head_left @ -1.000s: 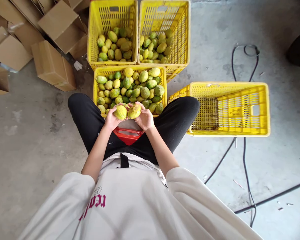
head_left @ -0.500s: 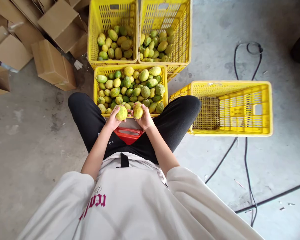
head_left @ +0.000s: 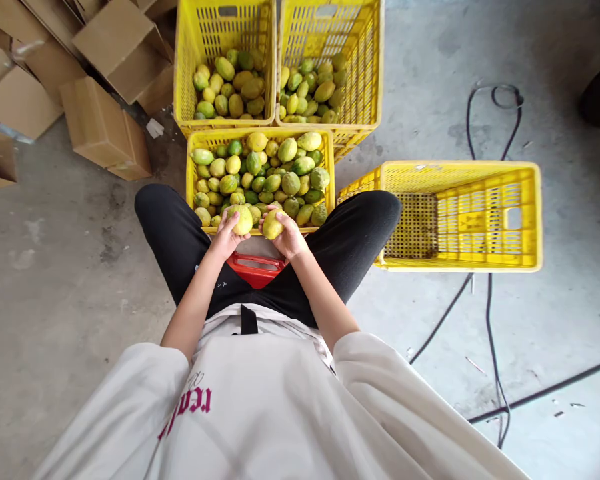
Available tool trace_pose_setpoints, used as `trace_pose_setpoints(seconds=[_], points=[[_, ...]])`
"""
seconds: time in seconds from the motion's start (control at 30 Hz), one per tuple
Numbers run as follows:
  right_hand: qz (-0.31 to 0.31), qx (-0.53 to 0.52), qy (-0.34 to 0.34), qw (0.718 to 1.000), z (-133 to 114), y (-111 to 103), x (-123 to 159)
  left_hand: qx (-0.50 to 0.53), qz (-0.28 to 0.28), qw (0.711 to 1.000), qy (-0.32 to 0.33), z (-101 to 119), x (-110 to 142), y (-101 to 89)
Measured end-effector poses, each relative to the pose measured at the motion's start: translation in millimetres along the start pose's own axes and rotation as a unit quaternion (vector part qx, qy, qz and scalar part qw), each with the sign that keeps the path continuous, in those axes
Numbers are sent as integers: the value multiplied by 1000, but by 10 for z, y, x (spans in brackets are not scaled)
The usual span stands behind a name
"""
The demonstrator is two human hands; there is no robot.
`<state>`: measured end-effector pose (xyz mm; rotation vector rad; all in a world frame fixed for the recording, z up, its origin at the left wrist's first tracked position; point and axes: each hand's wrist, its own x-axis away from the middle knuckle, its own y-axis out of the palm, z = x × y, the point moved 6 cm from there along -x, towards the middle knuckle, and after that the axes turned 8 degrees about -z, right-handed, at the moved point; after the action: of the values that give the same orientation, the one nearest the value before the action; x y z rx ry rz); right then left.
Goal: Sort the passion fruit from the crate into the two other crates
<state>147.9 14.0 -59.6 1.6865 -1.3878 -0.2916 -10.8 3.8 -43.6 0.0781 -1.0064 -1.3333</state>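
My left hand (head_left: 224,238) is closed around a large, round yellow-green lemon (head_left: 241,220), thumb on top. In my right hand (head_left: 291,239) is a smaller yellow lemon (head_left: 273,225), gripped between thumb and fingers. Both hands are side by side over the near edge of a yellow plastic crate (head_left: 333,175), a small gap between the two fruits. That crate is filled with green and yellow lemons (head_left: 253,163), some with rough, blemished skin. Part of its near rim is hidden behind my hands.
Two yellow crates (head_left: 277,67) with lemons stand beyond. To the right, a yellow crate (head_left: 500,265) shows its bare grid bottom. Cardboard boxes (head_left: 97,123) pile at the upper left. A black cable (head_left: 491,327) crosses the floor. A red plastic piece (head_left: 256,273) shows between my legs.
Both lemons have been turned in my fingers. My right thumb now lies further across its lemon, and the fingertips of the two hands have drawn slightly apart. The crates look unchanged.
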Motion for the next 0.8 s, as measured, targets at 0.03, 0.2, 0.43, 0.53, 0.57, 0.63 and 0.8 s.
trace_pose_setpoints(seconds=[0.03, 0.2, 0.43, 0.53, 0.57, 0.63, 0.8], points=[[-3, 3, 4, 1000, 12, -2, -1, 1, 8, 1000, 7, -2, -6, -24], [3, -17, 18, 1000, 21, -10, 9, 12, 35, 999, 9, -5, -31, -104], [8, -57, 31, 998, -36, 6, 8, -22, 21, 999, -15, -38, -41, -80], [25, -36, 57, 997, 28, -17, -6, -51, -2, 998, -23, -39, -34, -49], [32, -29, 72, 996, 63, -35, -7, -59, -3, 998, -21, -31, -28, -48], [46, -24, 100, 994, 133, -76, -6, -72, -6, 997, -18, -12, -16, -42], [72, -39, 93, 992, 159, -170, -15, -42, -36, 997, -46, -15, 0, 31]])
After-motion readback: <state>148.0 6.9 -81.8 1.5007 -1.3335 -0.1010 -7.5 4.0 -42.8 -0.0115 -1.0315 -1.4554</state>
